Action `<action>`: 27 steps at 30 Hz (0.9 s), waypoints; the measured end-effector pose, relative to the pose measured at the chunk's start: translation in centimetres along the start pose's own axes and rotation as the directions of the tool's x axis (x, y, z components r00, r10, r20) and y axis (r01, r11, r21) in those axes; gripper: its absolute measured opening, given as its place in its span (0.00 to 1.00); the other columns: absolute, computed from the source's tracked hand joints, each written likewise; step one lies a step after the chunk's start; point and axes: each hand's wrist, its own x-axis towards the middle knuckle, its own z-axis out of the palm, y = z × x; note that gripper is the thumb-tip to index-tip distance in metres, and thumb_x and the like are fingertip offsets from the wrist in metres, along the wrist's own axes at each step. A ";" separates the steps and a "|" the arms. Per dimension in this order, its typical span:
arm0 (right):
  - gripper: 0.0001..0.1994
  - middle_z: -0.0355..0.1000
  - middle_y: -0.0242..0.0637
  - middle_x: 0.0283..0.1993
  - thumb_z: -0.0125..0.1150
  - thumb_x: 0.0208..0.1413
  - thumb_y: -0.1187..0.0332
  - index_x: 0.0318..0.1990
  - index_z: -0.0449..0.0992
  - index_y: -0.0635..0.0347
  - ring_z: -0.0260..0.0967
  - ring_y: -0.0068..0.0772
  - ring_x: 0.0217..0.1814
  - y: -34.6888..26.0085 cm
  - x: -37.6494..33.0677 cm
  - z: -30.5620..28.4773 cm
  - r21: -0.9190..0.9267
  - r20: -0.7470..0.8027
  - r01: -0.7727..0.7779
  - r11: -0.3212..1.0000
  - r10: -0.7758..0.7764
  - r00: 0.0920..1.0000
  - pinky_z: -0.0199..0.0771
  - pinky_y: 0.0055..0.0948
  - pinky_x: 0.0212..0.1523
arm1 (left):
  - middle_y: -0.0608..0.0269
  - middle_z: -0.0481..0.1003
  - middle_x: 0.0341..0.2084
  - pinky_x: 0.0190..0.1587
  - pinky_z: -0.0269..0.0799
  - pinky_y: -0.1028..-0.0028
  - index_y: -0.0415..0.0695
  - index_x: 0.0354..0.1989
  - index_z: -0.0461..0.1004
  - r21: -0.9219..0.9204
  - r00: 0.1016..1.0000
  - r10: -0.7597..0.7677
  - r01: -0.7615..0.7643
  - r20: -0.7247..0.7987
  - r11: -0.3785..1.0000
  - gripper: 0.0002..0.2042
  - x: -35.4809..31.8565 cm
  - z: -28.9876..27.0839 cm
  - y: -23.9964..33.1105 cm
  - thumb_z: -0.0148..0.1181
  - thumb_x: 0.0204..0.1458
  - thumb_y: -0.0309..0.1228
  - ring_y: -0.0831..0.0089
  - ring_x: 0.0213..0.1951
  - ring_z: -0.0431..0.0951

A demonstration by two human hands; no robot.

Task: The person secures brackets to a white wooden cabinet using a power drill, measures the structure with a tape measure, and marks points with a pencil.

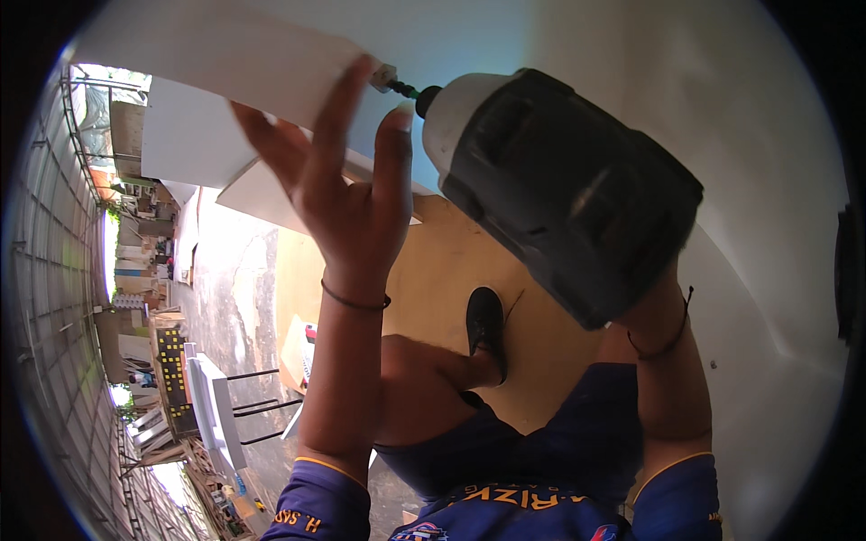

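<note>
My left hand (338, 185) is raised with fingers spread, its index finger and thumb steadying a screw at the tip of a green driver bit (403, 88) against a white board (244, 54). My right hand is hidden behind a black and grey power drill (559, 189) and grips it from beneath, with only the wrist (658, 325) showing. The drill points up and left at the screw. A thin band circles each wrist. My knee and black shoe (485, 329) rest on a tan plywood sheet (451, 270) below.
A large white panel (704, 108) fills the right and top. More white boards (194, 135) stand at upper left. A concrete floor (234, 298), a white stool with black legs (221, 415), stacked goods and a metal fence (54, 270) lie along the left.
</note>
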 end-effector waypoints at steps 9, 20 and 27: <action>0.27 0.67 0.38 0.61 0.67 0.52 0.59 0.59 0.69 0.55 0.64 0.43 0.62 -0.3 0.3 0.9 0.065 -0.073 0.034 0.997 -0.029 0.997 0.61 0.42 0.62 | 0.57 0.73 0.43 0.43 0.81 0.74 0.43 0.44 0.79 -0.070 0.998 -0.012 0.008 -0.058 0.998 0.15 -0.1 0.8 -0.8 0.66 0.46 0.16 0.68 0.45 0.77; 0.24 0.70 0.37 0.56 0.68 0.50 0.59 0.55 0.72 0.55 0.68 0.44 0.57 -0.2 0.3 0.7 0.072 -0.082 0.036 0.997 -0.030 0.996 0.67 0.43 0.55 | 0.59 0.72 0.42 0.42 0.79 0.73 0.44 0.41 0.80 -0.014 0.994 -0.024 0.023 -0.105 1.000 0.14 -0.5 1.2 -1.1 0.66 0.45 0.17 0.68 0.43 0.77; 0.22 0.72 0.36 0.53 0.69 0.49 0.60 0.52 0.74 0.54 0.72 0.44 0.53 -0.3 0.5 0.6 0.074 -0.086 0.040 0.996 -0.033 0.996 0.71 0.44 0.51 | 0.58 0.71 0.44 0.43 0.77 0.73 0.45 0.42 0.79 -0.048 0.990 -0.052 0.047 -0.130 0.998 0.15 -0.6 1.5 -1.1 0.66 0.45 0.17 0.68 0.45 0.76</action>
